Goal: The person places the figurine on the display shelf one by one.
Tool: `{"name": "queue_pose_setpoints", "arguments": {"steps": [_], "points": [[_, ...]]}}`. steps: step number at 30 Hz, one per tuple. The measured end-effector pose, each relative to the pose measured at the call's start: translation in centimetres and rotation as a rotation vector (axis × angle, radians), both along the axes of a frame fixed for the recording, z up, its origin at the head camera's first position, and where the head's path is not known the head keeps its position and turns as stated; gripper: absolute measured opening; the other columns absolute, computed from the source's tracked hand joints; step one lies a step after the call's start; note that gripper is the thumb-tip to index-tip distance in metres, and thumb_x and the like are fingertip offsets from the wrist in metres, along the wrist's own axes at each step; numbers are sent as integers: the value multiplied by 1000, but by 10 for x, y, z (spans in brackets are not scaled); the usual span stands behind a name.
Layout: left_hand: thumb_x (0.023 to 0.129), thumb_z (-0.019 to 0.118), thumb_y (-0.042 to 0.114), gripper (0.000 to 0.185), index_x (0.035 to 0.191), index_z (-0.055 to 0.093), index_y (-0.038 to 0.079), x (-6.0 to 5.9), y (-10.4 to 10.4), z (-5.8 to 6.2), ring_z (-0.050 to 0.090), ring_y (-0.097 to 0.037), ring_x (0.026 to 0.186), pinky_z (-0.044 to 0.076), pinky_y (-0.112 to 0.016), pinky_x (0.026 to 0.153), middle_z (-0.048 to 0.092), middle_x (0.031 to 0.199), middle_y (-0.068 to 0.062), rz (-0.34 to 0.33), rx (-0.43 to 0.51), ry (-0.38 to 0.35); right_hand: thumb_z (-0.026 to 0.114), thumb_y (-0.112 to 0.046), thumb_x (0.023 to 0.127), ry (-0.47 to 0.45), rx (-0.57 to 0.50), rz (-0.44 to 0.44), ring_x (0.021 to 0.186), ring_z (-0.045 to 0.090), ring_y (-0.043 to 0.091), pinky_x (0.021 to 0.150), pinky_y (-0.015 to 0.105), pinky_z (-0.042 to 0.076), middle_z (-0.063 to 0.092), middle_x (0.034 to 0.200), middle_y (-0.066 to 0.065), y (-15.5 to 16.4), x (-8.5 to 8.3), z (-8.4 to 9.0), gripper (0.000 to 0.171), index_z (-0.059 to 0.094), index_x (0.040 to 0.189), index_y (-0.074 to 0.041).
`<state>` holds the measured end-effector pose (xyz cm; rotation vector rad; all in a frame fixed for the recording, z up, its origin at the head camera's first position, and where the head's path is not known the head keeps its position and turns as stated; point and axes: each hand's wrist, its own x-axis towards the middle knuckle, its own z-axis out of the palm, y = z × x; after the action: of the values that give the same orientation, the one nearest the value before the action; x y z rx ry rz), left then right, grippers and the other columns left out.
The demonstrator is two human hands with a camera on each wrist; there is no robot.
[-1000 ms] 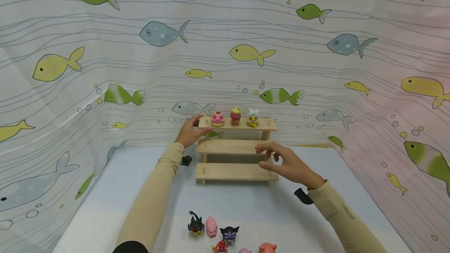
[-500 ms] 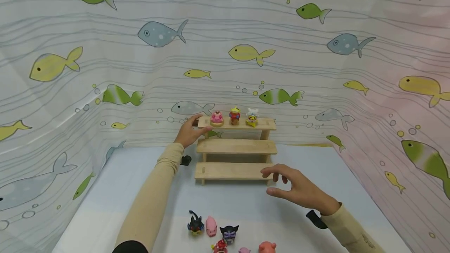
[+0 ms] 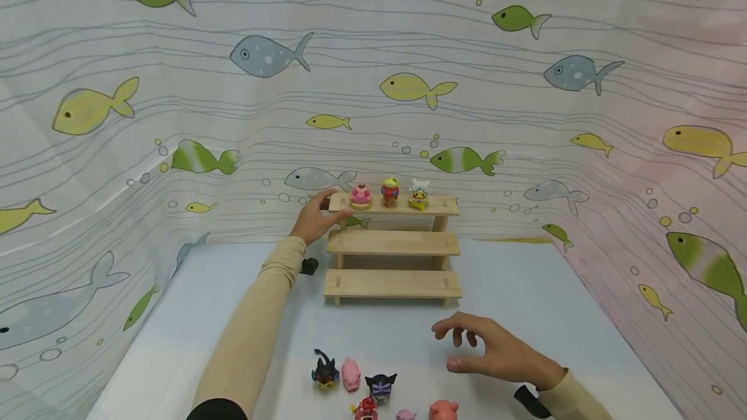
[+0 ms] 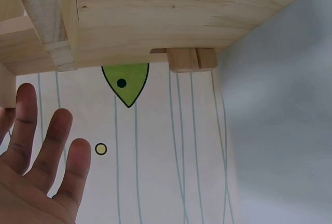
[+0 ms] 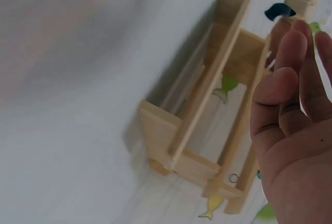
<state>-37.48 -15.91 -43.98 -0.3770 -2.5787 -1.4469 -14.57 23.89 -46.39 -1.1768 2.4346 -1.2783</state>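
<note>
A three-tier wooden display stand (image 3: 392, 244) stands on the white table, three small figurines along its top board. They are a pink one on a round base (image 3: 360, 196), a red one with a yellow top (image 3: 390, 192) and a yellow one with a white hood (image 3: 418, 194). At the left end of the top board, my left hand (image 3: 315, 218) holds the board between thumb and forefinger. Its other fingers (image 4: 56, 130) stretch out below the wood in the left wrist view. My right hand (image 3: 498, 350) hovers over the table, fingers loosely bent, holding nothing.
On the near table lie a black horned figurine (image 3: 325, 371), a pink pig (image 3: 351, 375), a dark-eared purple figurine (image 3: 381, 387), a red one (image 3: 366, 409) and a coral one (image 3: 444, 410). A fish-patterned sheet (image 3: 362, 50) surrounds the table.
My right hand has drawn back from the stand's middle tier, down toward the near part of the table. The left hand, stand and figurines have stayed in place.
</note>
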Motion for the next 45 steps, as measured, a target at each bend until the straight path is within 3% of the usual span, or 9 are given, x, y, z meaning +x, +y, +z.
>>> {"name": "queue_pose_setpoints", "arguments": {"steps": [10,16,28,36,45], "points": [[85,80,51,86,154,43,14,1,1,2,55,-28,118,45,-50,102,60,127,-12,2,6,-5,83,-12,86,-184,11,146,96,58,26,73,38,47,64,129,8,3,12,-22,57,60,138,-20],[86,80,50,86,154,42,14,2,2,1,55,-28,118,46,-49,101,60,127,-12,0,1,-9,86,-18,84,-202,9,226,92,57,22,72,32,47,65,129,5,2,14,-34,57,62,135,-13],[85,80,51,87,154,42,15,2,2,0,54,-29,118,45,-50,101,60,128,-13,6,12,-17,81,-15,88,-304,10,332,89,61,16,69,21,45,69,119,-2,-3,15,-44,42,68,127,-20],[85,80,50,86,154,42,15,2,1,0,55,-28,117,46,-50,101,60,127,-12,5,11,-14,83,-12,86,-259,-57,405,88,58,5,61,22,43,69,111,-6,-8,14,-49,42,69,125,-20],[85,81,50,86,154,43,15,1,1,-1,55,-29,117,46,-51,101,60,126,-12,-3,16,-3,83,-9,86,-255,-81,421,87,59,7,64,22,48,70,111,-3,-9,13,-50,42,69,125,-17]]}}
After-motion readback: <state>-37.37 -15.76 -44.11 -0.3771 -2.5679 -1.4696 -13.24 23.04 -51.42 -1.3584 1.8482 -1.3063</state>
